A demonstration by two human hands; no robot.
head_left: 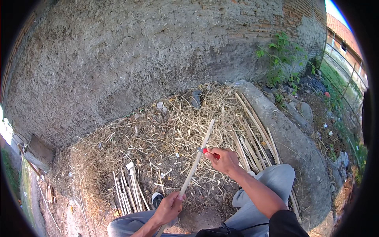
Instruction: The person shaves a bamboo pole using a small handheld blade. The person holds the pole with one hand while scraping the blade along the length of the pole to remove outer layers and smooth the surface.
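A long pale wooden strip point(197, 160) slants up and away between my knees. My left hand point(169, 207) is closed round its lower part, and the near end runs down out of view beside my wrist. My right hand point(223, 160) grips a red-handled blade point(204, 150) higher up. Its short grey metal part lies across the strip, touching it; how much of the blade is behind the strip cannot be seen. Curled pale shavings point(185, 122) cover the ground beyond my hands.
Strips point(128, 189) lie bundled by my left knee, and more strips point(252, 146) lie at the right. A long stone slab point(292, 146) curves along the right side. Ahead rises a rough wall point(158, 51), with a leafy plant point(280, 59) at its foot. A dark object point(196, 98) lies among the shavings.
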